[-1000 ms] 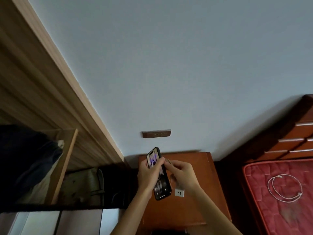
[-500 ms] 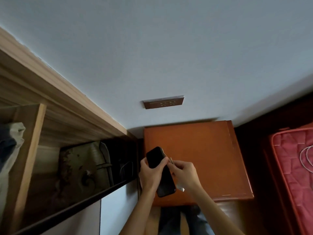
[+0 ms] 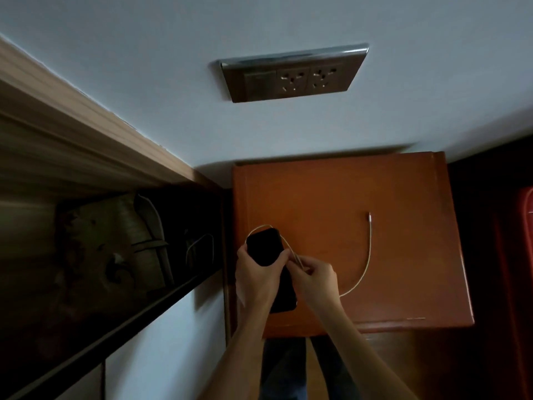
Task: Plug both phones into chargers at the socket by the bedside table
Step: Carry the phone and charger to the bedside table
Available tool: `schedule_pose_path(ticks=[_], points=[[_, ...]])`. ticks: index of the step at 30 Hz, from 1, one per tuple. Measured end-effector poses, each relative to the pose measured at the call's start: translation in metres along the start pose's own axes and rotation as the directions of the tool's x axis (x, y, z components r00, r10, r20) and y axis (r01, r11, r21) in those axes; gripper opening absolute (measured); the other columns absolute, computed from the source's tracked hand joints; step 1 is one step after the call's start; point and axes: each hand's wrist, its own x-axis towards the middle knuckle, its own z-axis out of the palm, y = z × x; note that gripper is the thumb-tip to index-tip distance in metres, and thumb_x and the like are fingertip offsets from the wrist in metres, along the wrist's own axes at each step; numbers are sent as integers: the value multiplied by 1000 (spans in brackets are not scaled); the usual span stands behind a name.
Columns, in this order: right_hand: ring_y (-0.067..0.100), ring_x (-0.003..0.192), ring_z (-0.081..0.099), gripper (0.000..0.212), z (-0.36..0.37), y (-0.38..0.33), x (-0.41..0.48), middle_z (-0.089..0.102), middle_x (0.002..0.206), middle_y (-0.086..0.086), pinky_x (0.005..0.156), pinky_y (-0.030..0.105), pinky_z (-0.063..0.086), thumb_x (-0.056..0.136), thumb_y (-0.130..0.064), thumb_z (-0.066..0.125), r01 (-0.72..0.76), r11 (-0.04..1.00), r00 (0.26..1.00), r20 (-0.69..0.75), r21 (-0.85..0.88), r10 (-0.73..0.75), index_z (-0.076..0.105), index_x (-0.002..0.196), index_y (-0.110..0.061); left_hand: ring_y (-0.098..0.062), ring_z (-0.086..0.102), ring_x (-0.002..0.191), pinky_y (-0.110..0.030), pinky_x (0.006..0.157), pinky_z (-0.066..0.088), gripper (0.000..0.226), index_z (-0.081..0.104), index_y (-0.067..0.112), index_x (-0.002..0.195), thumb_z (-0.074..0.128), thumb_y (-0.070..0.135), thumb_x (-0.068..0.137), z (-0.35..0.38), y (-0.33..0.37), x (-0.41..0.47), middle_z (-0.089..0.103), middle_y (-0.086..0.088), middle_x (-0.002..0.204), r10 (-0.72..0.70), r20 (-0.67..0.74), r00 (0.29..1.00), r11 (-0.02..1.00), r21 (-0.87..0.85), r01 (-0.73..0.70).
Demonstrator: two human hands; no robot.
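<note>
Head view is filled first by the pale wall, on which the socket plate point(image 3: 291, 75) is mounted well beyond both hands, with its outlets seen empty. Nearer, directly under and beyond the hands, the bedside table point(image 3: 403, 269) is spread out, its orange-brown top mostly bare; to the left of the left hand a dark open wardrobe shelf point(image 3: 109, 255) is seen, its contents too dim to be named. Over the near left part of the table a dark phone point(image 3: 264, 245) is held by the left hand point(image 3: 255, 277), the fingers being wrapped around its lower half and the screen seen black. A second phone cannot be made out. Just right of it, the right hand point(image 3: 313, 280) is closed in a narrow pinch on a white charging cable point(image 3: 364, 265), gripped close beside the phone's edge. From that pinch one loop is carried around the far end of the phone, and the longer run is laid in a curve across the table to the right of the right hand, ending in a free connector point(image 3: 369, 218) well apart from both hands. The step in hand is judged to be the untangling of the cable before the phone is connected. Next, the free connector would need to be picked up and aligned with the phone's port; no charger block is visible, so one must be found for the socket.
</note>
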Motion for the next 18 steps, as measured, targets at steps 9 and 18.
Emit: schedule_pose_path(ticks=[9,18], points=[[6,45,51,30,-9,20,15,66,58,9,43,18,38,100,-27,59,-11,996,992,-124,93,23,70,72,-21,-21,59,125,-41,97,55,99,36,21,151,78,63,71,27,2,10,56,1,141,146,-44,988,988,65,-143],[4,52,55,23,-31,9,25,73,95,-16,52,6,44,105,-33,45,42,981,925,-379,190,34,59,112,-50,-16,58,124,-26,87,48,101,37,24,150,75,69,69,32,8,11,55,5,140,180,-61,982,983,-25,-182]])
